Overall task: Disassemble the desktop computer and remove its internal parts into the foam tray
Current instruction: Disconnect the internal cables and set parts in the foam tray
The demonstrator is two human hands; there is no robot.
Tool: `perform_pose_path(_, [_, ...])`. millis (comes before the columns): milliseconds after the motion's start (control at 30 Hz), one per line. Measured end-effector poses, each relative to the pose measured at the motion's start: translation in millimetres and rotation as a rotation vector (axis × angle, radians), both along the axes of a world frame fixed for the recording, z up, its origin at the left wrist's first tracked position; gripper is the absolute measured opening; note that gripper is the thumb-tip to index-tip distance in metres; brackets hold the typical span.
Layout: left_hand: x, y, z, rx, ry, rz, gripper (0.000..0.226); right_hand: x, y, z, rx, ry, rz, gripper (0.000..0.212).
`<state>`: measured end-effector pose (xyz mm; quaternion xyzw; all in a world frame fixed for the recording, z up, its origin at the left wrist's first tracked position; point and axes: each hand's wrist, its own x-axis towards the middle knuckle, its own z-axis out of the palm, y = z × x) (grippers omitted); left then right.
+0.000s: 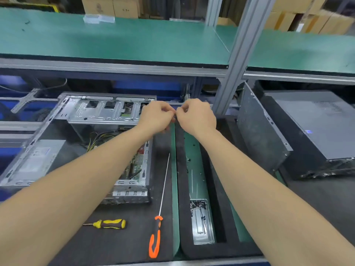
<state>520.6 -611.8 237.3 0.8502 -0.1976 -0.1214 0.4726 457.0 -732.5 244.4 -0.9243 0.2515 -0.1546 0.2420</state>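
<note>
Meeting at frame centre, the curled left hand (156, 117) and right hand (196, 117) are pinched on a small dark piece (174, 118), best lowered steadily into the foam tray (180, 189) right of the open computer (99, 110).

I am working at a factory repair bench (115, 246): a green-matted shelf (115, 41) and cartons (111, 6) standing beyond my hands (156, 117), screwdrivers (107, 224) lying nearer me.

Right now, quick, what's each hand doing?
Left hand: fingers curled, pinching a small dark item, too small to identify.
Right hand: fingers curled, pinching the same item.
</note>
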Motion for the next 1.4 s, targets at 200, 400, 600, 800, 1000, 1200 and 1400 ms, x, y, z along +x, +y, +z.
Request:
perform_pose_path(200, [13, 88, 6, 0.048, -0.016, 0.029, 0.023, 10, 87, 17, 0.068, -0.003, 0.112, 0.022])
perform_pose_path(400, [44, 173, -3, 0.044, 0.028, 0.099, 0.015, 33, 148, 10, 0.114, 0.043, 0.151, 0.03])
perform_pose_path(600, [89, 233, -39, 0.102, 0.087, 0.156, 0.019, 61, 171, -19, 0.199, 0.116, 0.12, 0.032])
perform_pose_path(800, [122, 238, -65, 0.357, -0.106, -0.017, 0.036, 85, 178, -60, 0.274, 0.301, 0.121, 0.031])
perform_pose_path(1000, [133, 212, -83, 0.806, -0.15, -0.4, 0.062, 111, 187, -96, 0.174, 0.505, 0.266, 0.048])
perform_pose_path(1200, [147, 195, -98, 1.056, -0.261, -0.527, 0.057, 139, 188, -128, 0.035, 0.598, 0.358, 0.038])
perform_pose_path(1400, [159, 179, -110, 1.1, -0.15, -0.552, 0.048, 155, 181, -148, 0.059, 0.596, 0.303, 0.045])
